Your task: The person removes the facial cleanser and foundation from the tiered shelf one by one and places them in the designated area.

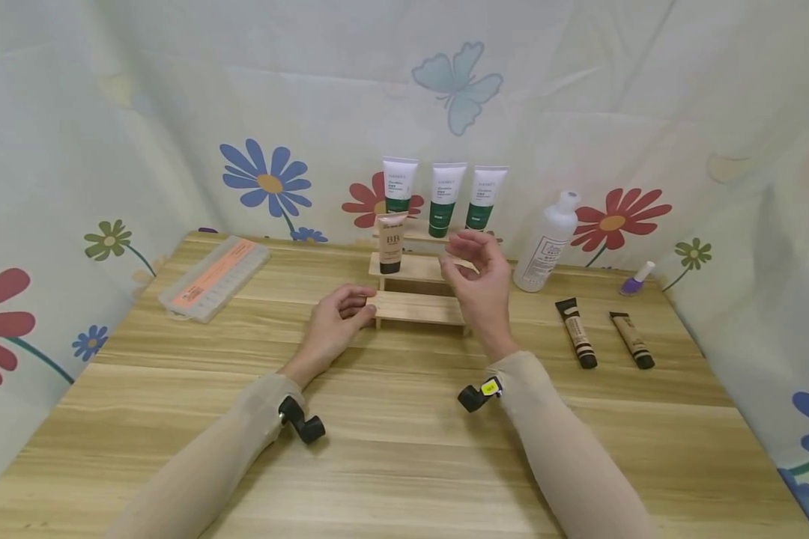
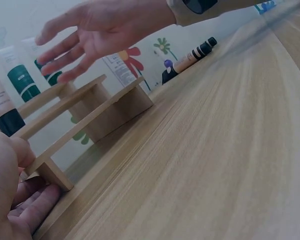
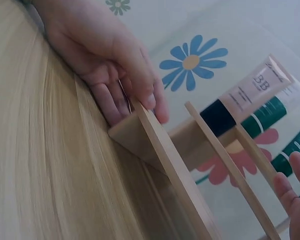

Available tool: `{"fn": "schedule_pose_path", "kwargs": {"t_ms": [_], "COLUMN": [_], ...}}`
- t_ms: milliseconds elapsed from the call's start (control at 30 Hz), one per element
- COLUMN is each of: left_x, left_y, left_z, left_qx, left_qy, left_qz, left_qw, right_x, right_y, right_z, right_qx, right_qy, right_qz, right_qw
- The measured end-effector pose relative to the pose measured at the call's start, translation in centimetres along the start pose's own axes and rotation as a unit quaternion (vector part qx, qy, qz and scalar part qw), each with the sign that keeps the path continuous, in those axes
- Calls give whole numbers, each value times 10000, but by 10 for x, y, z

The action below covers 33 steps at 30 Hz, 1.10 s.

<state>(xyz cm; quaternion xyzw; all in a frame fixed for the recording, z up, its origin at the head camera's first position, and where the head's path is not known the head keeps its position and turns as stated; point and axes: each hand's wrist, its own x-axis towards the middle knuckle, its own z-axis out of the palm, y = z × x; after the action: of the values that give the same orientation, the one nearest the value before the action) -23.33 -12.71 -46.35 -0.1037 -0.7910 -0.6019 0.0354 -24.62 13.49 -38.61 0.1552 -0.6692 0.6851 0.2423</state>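
A three-step wooden display stand (image 1: 421,308) is on the table. My left hand (image 1: 338,320) grips the left end of its lowest step, the thumb on top and the fingers curled against the side panel (image 2: 54,175). Above the right part of the stand, my right hand (image 1: 480,288) is in the air with fingers loosely bent, holding nothing. A beige BB cream tube (image 1: 391,243) stands cap down on the left of the middle step. Three white-and-green tubes, left (image 1: 399,183), middle (image 1: 447,198) and right (image 1: 487,198), stand on the top step.
A white bottle (image 1: 546,243) stands right of the stand. Two dark-capped tubes, one nearer (image 1: 576,333) and one farther right (image 1: 631,340), lie by a purple nail polish bottle (image 1: 637,278). A clear plastic case (image 1: 216,278) lies at the left. A flowered curtain (image 1: 337,97) hangs behind.
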Motion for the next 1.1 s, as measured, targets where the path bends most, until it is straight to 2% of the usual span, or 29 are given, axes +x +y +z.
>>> {"fn": "schedule_pose_path", "kwargs": {"t_ms": [267,500,700,1100], "left_x": [0,0,1,2], "left_y": [0,1,0,-3], "left_z": [-2,-2,0,0], "left_qx": [2,-59,-191,-101], "left_qy": [37,16,-10,-42], "left_qz": [48,41,36,50], "left_qw": [10000,10000,9998,9999], "right_x": [1,1,0,0], "right_y": [4,7,8,9], "right_z": [34,55,67,79], "right_qx": [-54,-100,-182,-420], "right_qy": [-265,-376,-450,-369], "right_qz": [131,324,287,345], "right_qw": [9995,9987,9984,9978]}}
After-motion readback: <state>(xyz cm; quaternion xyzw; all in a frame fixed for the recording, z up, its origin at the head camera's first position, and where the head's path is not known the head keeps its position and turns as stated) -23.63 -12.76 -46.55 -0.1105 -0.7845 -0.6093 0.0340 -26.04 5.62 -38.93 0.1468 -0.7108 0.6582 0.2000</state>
